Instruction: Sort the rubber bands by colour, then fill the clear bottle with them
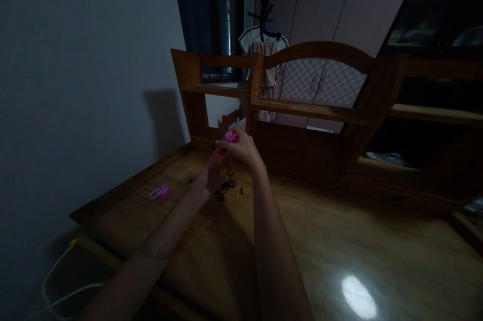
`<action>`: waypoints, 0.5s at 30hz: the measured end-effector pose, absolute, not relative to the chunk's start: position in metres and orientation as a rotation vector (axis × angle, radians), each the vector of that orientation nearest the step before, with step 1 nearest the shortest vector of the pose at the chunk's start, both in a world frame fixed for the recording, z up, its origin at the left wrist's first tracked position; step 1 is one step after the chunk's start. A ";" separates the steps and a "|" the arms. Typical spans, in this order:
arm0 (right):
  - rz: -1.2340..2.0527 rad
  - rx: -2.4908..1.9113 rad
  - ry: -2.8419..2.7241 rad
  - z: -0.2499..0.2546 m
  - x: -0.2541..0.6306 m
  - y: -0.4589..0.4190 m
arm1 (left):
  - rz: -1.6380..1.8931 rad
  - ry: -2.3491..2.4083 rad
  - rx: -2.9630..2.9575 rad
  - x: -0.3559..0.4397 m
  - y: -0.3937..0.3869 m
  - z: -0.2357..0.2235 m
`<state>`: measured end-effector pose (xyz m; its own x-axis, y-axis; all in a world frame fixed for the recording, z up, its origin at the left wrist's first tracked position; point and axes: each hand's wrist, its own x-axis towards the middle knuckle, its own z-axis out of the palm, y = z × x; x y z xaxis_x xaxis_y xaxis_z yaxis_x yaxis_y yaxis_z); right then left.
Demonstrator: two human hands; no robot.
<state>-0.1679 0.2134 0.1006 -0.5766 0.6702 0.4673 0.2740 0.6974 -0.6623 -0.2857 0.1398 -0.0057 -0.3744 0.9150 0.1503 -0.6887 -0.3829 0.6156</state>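
Note:
My right hand [245, 149] is closed around a small pink container [231, 136] with a patterned side, held tilted above the desk. Just below and to its left is my left hand [212, 172], dim and a little blurred. Its fingers seem stretched up beside the container's lower end, with no object visible in them. Beneath the hands, a loose heap of small black and yellow bands [227, 184] lies on the wooden desk [320, 230]; some yellow ones show right under the container. A pink-purple cap with a loop [163, 191] rests farther left.
A wooden shelf unit [313, 112] rises along the desk's back edge, with a pale crumpled item [387, 158] on its right shelf. The wall [113, 84] borders the left side. A white cable [51, 281] hangs at the lower left. Clothes [264, 42] hang behind.

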 end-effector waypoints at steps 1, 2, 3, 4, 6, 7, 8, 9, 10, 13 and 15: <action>0.699 -0.711 -2.157 0.101 -0.167 0.214 | 1.920 0.562 0.573 -0.286 0.140 -0.006; 0.702 -0.702 -2.140 0.102 -0.167 0.214 | 1.920 0.562 0.557 -0.287 0.140 -0.007; 0.705 -0.691 -2.124 0.103 -0.166 0.214 | 1.919 0.564 0.539 -0.288 0.141 -0.008; 0.705 -0.682 -2.110 0.103 -0.166 0.214 | 1.915 0.565 0.523 -0.289 0.141 -0.009; 0.696 -0.668 -2.096 0.104 -0.166 0.215 | 1.901 0.554 0.514 -0.290 0.142 -0.010; 0.688 -0.664 -2.095 0.104 -0.166 0.214 | 1.900 0.544 0.525 -0.291 0.143 -0.011; 0.679 -0.661 -2.097 0.104 -0.166 0.214 | 1.903 0.533 0.547 -0.291 0.143 -0.011; 0.667 -0.660 -2.101 0.103 -0.167 0.214 | 1.911 0.525 0.571 -0.290 0.143 -0.011; 0.654 -0.661 -2.106 0.103 -0.167 0.213 | 1.923 0.526 0.589 -0.290 0.143 -0.010; 0.613 -0.649 -2.132 0.102 -0.168 0.211 | 1.965 0.587 0.599 -0.290 0.142 -0.010; 0.585 -0.619 -2.155 0.101 -0.168 0.209 | 1.992 0.645 0.589 -0.290 0.141 -0.009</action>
